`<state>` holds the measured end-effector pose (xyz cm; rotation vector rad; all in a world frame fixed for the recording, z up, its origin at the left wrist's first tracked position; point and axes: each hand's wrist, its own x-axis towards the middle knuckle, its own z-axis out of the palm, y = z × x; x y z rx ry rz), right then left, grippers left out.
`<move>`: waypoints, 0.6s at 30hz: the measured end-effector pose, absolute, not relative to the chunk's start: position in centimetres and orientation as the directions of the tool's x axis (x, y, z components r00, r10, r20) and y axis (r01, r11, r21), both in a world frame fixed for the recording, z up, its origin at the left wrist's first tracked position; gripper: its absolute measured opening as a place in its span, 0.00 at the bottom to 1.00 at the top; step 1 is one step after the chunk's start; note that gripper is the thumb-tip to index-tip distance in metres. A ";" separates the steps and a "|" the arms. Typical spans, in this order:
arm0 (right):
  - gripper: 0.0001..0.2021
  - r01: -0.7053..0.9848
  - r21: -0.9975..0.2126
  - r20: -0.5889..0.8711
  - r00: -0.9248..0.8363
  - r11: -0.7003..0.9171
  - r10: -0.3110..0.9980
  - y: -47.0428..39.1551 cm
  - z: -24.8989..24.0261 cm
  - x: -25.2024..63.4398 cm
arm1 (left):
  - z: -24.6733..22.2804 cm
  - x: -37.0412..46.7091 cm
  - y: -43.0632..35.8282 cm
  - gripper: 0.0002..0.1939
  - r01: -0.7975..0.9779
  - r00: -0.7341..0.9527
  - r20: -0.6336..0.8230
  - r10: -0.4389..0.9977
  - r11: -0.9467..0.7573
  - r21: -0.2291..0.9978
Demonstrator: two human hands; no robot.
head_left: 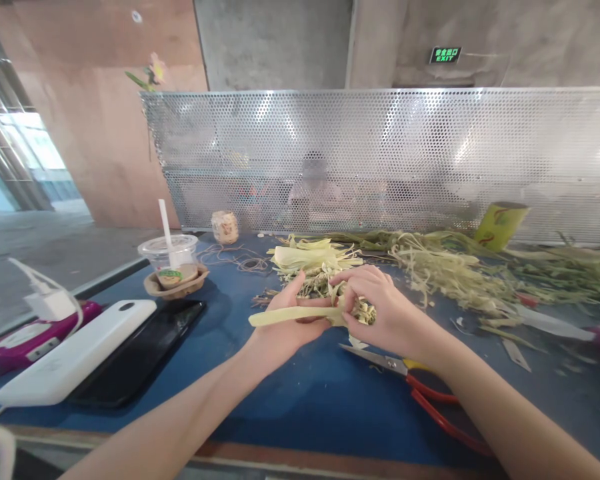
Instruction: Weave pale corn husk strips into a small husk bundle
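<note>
A long pale-green plant strip [295,315] lies across my left hand [293,320], its blunt end pointing left past the wrist. At its right end is a small knotted or folded cluster of pale plant pieces [365,312]. My left hand supports this from below, fingers closed around it and partly hidden. Thumb and fingertips of my right hand [373,300] pinch the strip where it meets the cluster. Just beyond both hands lies a pile of pale split leaves [315,257]. Red-handled scissors [430,393] rest under my right forearm, blades apart.
On the left are a lidded plastic cup [180,257] in a cardboard holder, a black phone [143,353], a white power bank [80,353] and a purple power strip [35,333]. Shredded fibres [445,273] and a purple-handled knife [555,325] lie right. A perforated metal screen [280,133] stands behind.
</note>
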<state>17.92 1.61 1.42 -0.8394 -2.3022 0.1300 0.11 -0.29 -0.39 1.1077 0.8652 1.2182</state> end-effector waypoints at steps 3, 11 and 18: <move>0.05 0.533 -0.262 0.555 -0.599 0.805 0.577 1.7 1.3 18.0 | -0.2 0.4 -0.2 0.56 -0.252 0.118 0.018 0.993 0.012 0.968; 0.08 0.498 -0.313 0.554 -0.596 0.809 0.582 2.1 1.1 17.6 | 1.0 0.7 -0.9 0.56 -0.121 0.059 0.005 0.998 0.002 0.993; 0.10 0.470 -0.351 0.554 -0.594 0.810 0.584 2.0 0.8 17.5 | 1.6 0.9 -1.4 0.55 -0.098 0.108 0.035 0.994 -0.024 0.995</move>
